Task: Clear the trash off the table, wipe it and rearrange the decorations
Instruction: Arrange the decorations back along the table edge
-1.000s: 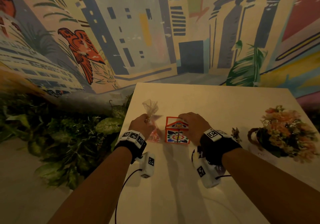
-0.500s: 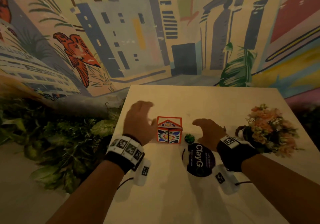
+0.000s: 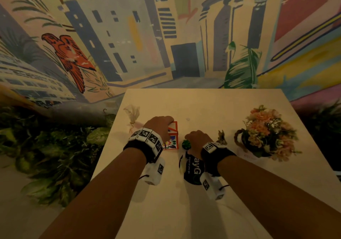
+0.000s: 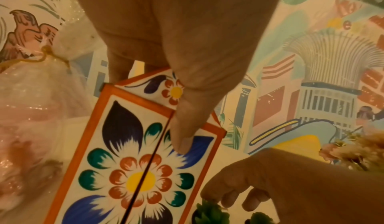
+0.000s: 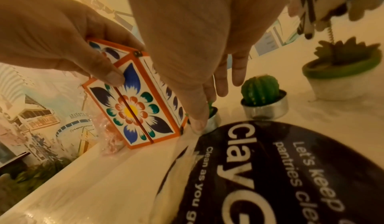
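An orange-edged box with painted flowers (image 3: 172,142) stands on the pale table (image 3: 203,104). My left hand (image 3: 166,123) grips its top: the thumb (image 4: 182,143) presses the front face and the fingers curl behind. Right of the box sits a small green cactus candle (image 3: 186,143) in a metal tin (image 5: 213,120). My right hand (image 5: 207,107) pinches it, thumb against the tin and fingers over the cactus. A sheer pouch (image 3: 132,116) tied with cord lies left of the box.
A round black "ClayGo" sign (image 3: 192,170) lies flat under my right wrist. A second cactus candle (image 5: 261,96), a potted succulent (image 5: 340,73) and a flower basket (image 3: 265,133) stand to the right. Foliage (image 3: 55,155) borders the table's left edge, with a mural wall behind.
My left hand let go of the pouch and moved right onto the box. My right hand left the box and came down on the small cactus candle.
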`<state>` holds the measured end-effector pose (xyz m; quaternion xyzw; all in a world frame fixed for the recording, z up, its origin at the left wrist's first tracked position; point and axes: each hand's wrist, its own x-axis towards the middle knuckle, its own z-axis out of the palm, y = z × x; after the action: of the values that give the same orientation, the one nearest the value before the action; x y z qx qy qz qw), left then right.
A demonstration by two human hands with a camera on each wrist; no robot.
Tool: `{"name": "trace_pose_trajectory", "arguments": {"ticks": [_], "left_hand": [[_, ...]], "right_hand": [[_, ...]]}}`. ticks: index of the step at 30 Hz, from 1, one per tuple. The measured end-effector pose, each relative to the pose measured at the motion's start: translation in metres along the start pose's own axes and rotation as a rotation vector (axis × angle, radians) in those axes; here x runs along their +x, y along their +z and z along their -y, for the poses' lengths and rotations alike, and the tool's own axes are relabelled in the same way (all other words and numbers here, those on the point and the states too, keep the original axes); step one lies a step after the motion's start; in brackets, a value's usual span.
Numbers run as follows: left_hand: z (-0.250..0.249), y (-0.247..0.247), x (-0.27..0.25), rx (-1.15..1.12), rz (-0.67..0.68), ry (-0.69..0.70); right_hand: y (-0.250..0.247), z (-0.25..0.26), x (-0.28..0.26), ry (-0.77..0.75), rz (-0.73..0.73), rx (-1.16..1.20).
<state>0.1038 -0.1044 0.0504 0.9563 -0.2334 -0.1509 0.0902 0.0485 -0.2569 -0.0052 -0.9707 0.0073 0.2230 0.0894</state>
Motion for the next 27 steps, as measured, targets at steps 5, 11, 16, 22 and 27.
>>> {"name": "trace_pose_trajectory", "arguments": {"ticks": [5, 11, 16, 22, 27], "left_hand": [[0.0, 0.0, 0.003, -0.024, 0.015, -0.006], [-0.001, -0.003, 0.003, 0.03, 0.066, -0.026], [-0.038, -0.012, -0.011, 0.048, -0.254, 0.166], [-0.08, 0.02, -0.015, 0.034, -0.095, 0.164], [-0.075, 0.05, -0.009, -0.01, -0.035, 0.075]], "right_hand": [[0.01, -0.001, 0.008, 0.008, -0.025, -0.003], [0.007, -0.015, -0.001, -0.021, -0.085, 0.04], [0.004, -0.046, -0.018, -0.03, -0.098, 0.039], [0.006, -0.042, -0.029, -0.061, -0.119, 0.094], [0.027, -0.043, -0.075, -0.125, -0.355, 0.311]]}}
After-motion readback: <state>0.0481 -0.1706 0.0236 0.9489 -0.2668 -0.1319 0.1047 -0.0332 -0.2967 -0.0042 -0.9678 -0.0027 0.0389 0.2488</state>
